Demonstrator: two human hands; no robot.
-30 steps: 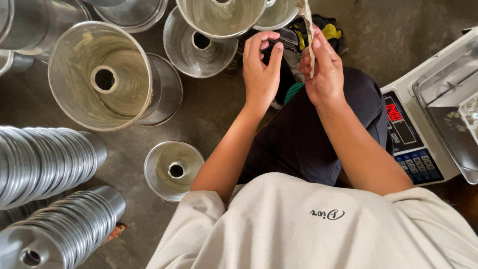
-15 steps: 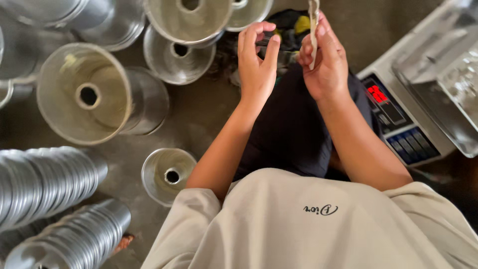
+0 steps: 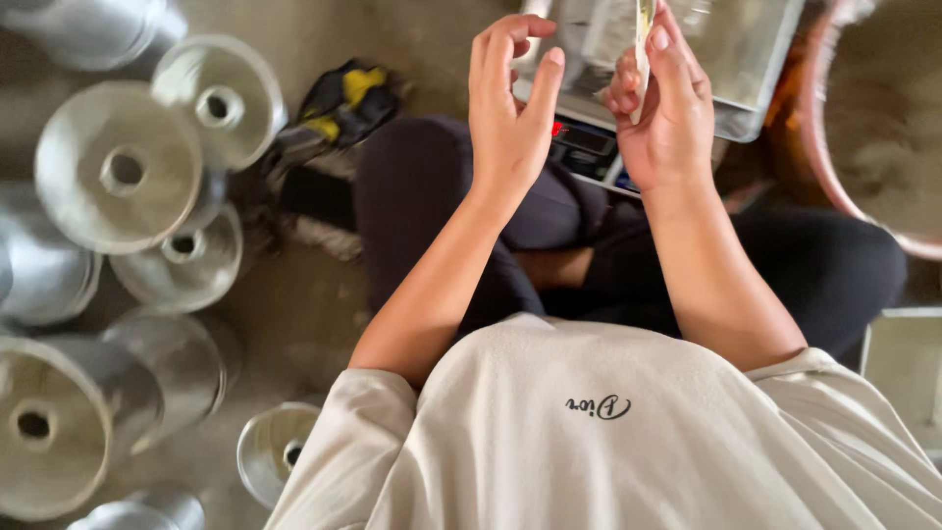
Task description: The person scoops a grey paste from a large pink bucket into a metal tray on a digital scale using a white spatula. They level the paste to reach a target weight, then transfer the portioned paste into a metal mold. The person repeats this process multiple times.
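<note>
My right hand (image 3: 665, 108) is raised over the scale and pinches a thin pale strip (image 3: 643, 29) that stands upright between thumb and fingers. My left hand (image 3: 505, 103) is beside it, palm turned toward the right hand, fingers curled and apart, holding nothing. Both hands hover above my crossed legs in dark trousers (image 3: 471, 226). Under the hands lies a weighing scale (image 3: 589, 147) with a metal tray (image 3: 746, 59) and a red display.
Several shiny metal funnel-shaped moulds (image 3: 118, 167) stand and lie on the concrete floor at left. A black and yellow cloth bundle (image 3: 343, 98) rests near my knee. A large round reddish basin (image 3: 873, 128) is at right, a pale box edge (image 3: 903, 363) below it.
The view has swung right, so the scale now sits under my hands and the moulds slid left. My hands keep the same pose, the right still pinching the strip.
</note>
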